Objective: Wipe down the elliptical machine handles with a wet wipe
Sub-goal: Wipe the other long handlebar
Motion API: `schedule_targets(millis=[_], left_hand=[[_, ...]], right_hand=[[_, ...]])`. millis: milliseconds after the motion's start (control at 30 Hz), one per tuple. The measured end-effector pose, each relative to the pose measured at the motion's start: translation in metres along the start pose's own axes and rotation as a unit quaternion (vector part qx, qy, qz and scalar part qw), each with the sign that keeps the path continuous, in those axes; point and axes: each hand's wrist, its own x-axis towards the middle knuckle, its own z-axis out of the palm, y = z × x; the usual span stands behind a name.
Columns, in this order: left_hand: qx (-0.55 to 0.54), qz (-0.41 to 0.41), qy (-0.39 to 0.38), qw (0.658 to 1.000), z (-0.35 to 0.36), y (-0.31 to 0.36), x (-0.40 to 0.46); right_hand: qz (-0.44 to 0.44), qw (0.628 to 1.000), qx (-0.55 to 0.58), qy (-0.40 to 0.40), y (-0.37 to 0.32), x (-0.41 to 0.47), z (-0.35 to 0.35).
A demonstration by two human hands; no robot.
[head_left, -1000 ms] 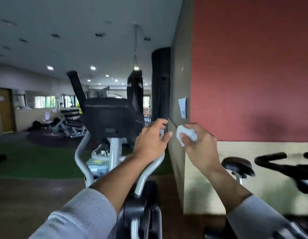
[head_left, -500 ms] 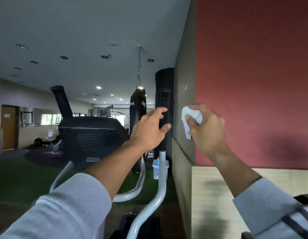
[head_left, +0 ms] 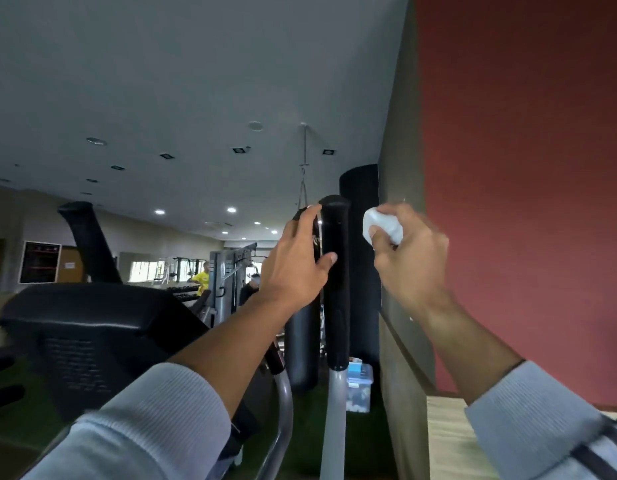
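Observation:
The elliptical's right handle has a black foam grip (head_left: 336,289) on a silver tube (head_left: 334,410), standing upright at centre. My left hand (head_left: 293,268) is at the grip's left side near its top, fingers fairly straight, with the thumb tip touching the foam. My right hand (head_left: 409,258) pinches a crumpled white wet wipe (head_left: 383,226) just right of the grip's top, a small gap away from it. The other black handle grip (head_left: 84,240) rises at the left behind the dark console (head_left: 92,327).
A grey pillar (head_left: 400,168) and red wall (head_left: 525,202) stand close on the right. Black punching bags (head_left: 360,244) hang behind the handle, with a clear plastic box (head_left: 359,389) on the green floor. Weight machines and people are far back.
The view has tilted upward. Both hands have risen from the silver tube to the black grip, and the wipe now sits beside the grip's top.

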Motion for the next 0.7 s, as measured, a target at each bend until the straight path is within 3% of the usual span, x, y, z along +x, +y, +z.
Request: schedule_targets(millis=[200,333,700], left_hand=[[-0.059,-0.004,0.006,0.998,0.033,-0.032,0.019],[-0.1,-0.004,-0.006,0.995,0.054,-0.044,0.02],[-0.192,0.014,-0.016,0.981,0.082,-0.063,0.031]], right_hand=[[-0.07,0.996,0.041,0.041,0.01,0.017,0.037],[-0.123,0.991,0.012,0.04,0.02,0.016,0.063],[-0.164,0.985,0.013,0.058,0.045,0.011,0.101]])
